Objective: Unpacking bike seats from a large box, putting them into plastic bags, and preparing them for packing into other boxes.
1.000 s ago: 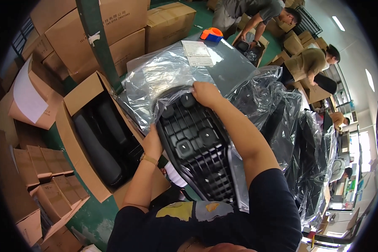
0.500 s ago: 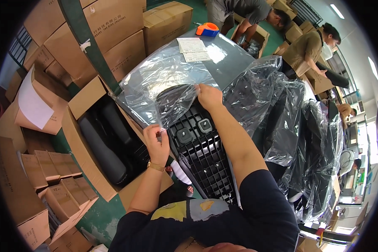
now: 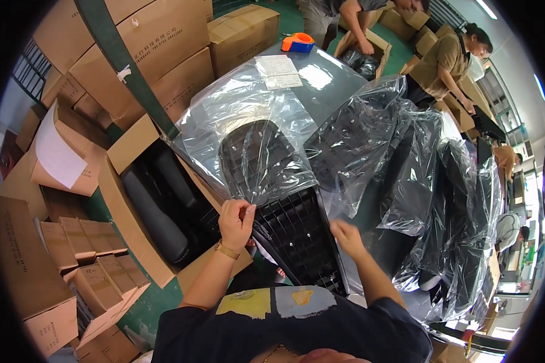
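A black ribbed plastic part (image 3: 293,227) lies on the grey table (image 3: 321,81), its far end inside a clear plastic bag (image 3: 242,130). My left hand (image 3: 236,221) pinches the bag's near edge at the left of the part. My right hand (image 3: 345,236) grips the bag's edge at the part's right side. The near half of the part is bare. More bagged black parts (image 3: 406,175) are stacked to the right.
An open carton (image 3: 133,236) with black parts stands left of the table, with small folded boxes (image 3: 85,266) near it. Large cartons (image 3: 157,42) are stacked behind. An orange tape dispenser (image 3: 298,42) and papers (image 3: 280,71) lie at the table's far end. Other people (image 3: 448,57) work beyond.
Both hands have come back toward me along the part, pulling the bag over its far end. My right hand moved from the far end to the near right edge.
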A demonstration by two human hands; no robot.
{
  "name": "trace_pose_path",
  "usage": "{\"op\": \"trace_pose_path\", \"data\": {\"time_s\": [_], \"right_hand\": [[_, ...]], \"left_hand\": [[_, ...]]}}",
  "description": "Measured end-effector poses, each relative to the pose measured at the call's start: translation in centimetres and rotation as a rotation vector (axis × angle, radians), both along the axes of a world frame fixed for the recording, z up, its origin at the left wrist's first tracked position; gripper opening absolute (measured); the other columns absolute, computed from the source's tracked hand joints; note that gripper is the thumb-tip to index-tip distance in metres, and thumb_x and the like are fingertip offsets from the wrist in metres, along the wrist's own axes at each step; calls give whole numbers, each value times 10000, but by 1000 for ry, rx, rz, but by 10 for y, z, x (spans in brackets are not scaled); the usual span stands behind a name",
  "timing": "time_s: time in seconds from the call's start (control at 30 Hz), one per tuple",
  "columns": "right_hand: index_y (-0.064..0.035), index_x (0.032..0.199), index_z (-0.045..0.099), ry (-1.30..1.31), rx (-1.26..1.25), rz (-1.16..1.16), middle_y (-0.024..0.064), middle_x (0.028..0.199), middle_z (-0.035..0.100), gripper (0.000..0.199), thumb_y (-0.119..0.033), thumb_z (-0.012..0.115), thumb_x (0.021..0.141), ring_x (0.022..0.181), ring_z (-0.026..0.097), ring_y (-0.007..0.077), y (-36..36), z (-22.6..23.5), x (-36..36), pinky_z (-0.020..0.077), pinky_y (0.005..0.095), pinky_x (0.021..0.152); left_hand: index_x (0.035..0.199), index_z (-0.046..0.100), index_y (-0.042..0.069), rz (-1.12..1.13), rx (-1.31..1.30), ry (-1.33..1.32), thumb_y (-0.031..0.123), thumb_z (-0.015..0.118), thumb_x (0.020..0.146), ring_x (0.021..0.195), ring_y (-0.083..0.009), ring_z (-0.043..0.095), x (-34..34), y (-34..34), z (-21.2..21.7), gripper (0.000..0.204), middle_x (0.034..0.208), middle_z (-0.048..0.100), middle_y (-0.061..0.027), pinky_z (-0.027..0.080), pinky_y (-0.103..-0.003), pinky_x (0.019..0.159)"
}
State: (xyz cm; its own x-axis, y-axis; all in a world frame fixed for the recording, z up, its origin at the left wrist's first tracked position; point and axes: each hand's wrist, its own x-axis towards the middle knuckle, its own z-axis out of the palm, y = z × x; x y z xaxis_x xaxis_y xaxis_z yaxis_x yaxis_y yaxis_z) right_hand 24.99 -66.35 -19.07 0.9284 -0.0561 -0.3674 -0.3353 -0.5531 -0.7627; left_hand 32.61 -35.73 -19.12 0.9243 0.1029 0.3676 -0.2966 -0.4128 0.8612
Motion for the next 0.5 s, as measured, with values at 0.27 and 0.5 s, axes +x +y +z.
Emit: {"op": "trace_pose_path", "data": {"time_s": [0.27, 0.5], "right_hand": [[0, 1061, 598, 332, 494, -352, 47, 918, 632, 467, -218, 787, 694, 835, 582, 118, -35, -21, -168, 470, 272, 743], [20, 1105, 553, 526, 561, -609, 129, 913, 641, 428, -77, 726, 725, 714, 638, 197, 18, 18, -182, 522, 288, 594]], "left_hand": [[681, 500, 59, -75, 290, -62, 237, 708, 756, 623, -261, 479, -8, 9, 8, 284, 676, 466, -77, 390, -355, 550], [1040, 653, 174, -171, 456, -115, 187, 600, 848, 551, -238, 530, -1, -4, 32, 200, 617, 519, -51, 407, -333, 492]]}}
